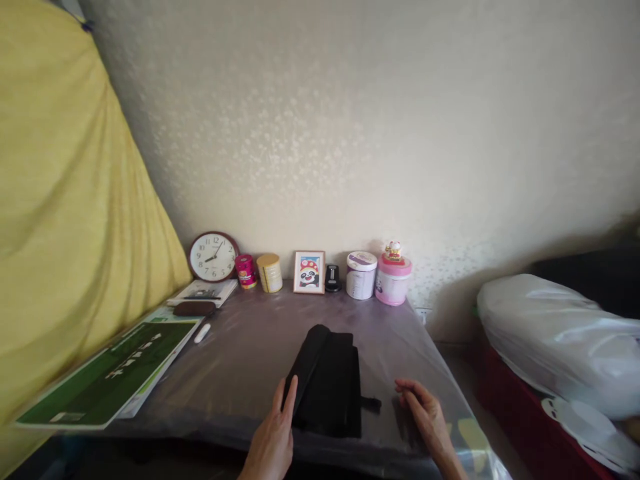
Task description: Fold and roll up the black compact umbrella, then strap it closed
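Observation:
A black folded fabric bundle lies near the front edge of the table, its left side rolled and its right side in flat layers. A short black strap sticks out from its right side. My left hand grips the rolled left edge, with thumb and finger showing on it and the other fingers hidden. To the right of the strap, my right hand hovers close over the table, apart from the bundle. Its fingers are loosely bent, and nothing shows in them.
On the covered table stand a clock, a pink can, a yellow-lidded can, a framed panda picture and two tubs along the wall. Green-covered boards lie left. A plastic-wrapped bundle sits right.

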Demonstrator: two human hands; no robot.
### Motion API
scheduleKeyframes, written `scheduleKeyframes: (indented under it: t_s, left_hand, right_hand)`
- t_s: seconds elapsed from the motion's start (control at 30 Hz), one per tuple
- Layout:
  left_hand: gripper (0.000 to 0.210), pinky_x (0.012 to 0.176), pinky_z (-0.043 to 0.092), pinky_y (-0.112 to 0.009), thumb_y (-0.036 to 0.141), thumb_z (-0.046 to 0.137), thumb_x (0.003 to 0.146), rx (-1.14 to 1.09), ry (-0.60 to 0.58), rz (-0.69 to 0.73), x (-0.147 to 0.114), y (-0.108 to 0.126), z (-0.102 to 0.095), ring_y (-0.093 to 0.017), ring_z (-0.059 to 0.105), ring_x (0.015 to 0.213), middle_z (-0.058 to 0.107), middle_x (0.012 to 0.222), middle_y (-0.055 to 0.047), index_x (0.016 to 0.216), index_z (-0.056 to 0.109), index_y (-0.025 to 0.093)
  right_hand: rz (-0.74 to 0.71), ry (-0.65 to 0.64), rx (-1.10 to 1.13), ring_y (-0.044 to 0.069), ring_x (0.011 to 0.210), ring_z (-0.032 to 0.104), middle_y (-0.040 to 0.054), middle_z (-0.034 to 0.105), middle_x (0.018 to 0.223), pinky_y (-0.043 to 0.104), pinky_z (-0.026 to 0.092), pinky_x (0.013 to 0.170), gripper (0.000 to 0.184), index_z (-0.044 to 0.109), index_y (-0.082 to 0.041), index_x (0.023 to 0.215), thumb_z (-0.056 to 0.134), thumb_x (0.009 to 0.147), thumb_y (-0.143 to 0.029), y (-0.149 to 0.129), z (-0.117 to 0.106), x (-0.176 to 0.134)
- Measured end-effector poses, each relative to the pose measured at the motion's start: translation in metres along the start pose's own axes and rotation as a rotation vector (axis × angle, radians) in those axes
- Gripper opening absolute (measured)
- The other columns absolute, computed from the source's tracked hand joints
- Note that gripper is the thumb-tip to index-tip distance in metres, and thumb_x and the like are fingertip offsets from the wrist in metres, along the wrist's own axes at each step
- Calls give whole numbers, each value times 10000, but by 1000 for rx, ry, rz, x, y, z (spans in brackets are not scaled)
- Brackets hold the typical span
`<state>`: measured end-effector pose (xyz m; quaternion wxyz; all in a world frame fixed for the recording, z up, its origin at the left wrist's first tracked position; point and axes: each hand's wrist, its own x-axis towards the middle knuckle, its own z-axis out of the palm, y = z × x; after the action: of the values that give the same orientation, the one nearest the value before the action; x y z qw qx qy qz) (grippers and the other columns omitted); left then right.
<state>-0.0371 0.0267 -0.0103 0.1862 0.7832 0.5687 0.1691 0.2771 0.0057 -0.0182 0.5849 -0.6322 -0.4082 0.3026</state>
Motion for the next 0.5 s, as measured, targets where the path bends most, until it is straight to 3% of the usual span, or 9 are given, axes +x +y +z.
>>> scheduleKeyframes:
  t_s: [0.1, 0.17, 0.23, 0.3, 0.4, 0.43, 0.5]
  left_hand:
    - [796, 781, 466, -220, 103, 394, 688, -204, -46, -35, 11, 0, -17, -154, 574, 1016, 416, 1337, -117, 1408, 69, 201]
    - [760, 576, 480, -219, 226, 431, 728, -478, -130, -128, 14, 3, -31, -135, 617, 723, 619, 1001, -58, 1401, 80, 209]
    - [699, 442, 413, -208, 360, 479, 732, -741, -227, -202, 14, 7, -43, -115, 526, 477, 576, 625, 43, 1355, 212, 190]
    - [539, 424, 377, -201, 460, 500, 715, -895, -298, -205, 15, 13, -48, -94, 463, 408, 492, 518, 76, 1167, 437, 172]
    - [364, 524, 447, -246, 473, 492, 706, -730, -306, -118, 18, 25, -45, -138, 557, 523, 555, 593, 25, 921, 543, 184]
    - [371, 608, 481, -281, 436, 502, 696, -577, -260, -76, 20, 31, -42, -180, 605, 633, 592, 641, 1, 974, 545, 195]
    - [483, 866, 448, -346, 324, 524, 637, -348, -51, 90, 24, 43, -39, -243, 582, 987, 638, 954, -65, 1106, 518, 209]
  right_hand:
    - [-16, 2, 14, 161, 585, 572, 40, 671, 720, 264, 478, 571, 376, 693, -182, 799, 609, 628, -506, 5, -1, 1]
    - [-39, 15, 32, 171, 602, 576, 45, 670, 734, 271, 479, 579, 369, 690, -184, 805, 596, 648, -505, 10, -1, 1]
    - [-63, 39, 53, 183, 624, 583, 51, 670, 742, 279, 482, 589, 363, 686, -187, 799, 588, 659, -507, 14, -1, 2]
    - [-83, 68, 60, 190, 630, 585, 55, 670, 749, 285, 484, 596, 366, 681, -187, 790, 585, 660, -516, 17, 0, 2]
    - [-107, 80, 37, 187, 603, 577, 45, 661, 704, 287, 482, 590, 383, 674, -184, 797, 551, 685, -529, 16, 0, 0]
    - [-113, 83, 28, 187, 602, 578, 43, 659, 696, 287, 482, 591, 384, 672, -183, 795, 539, 692, -528, 14, 0, -1]
    - [-127, 90, 18, 198, 626, 591, 45, 666, 706, 291, 488, 601, 386, 672, -179, 787, 524, 697, -524, 11, 0, -2]
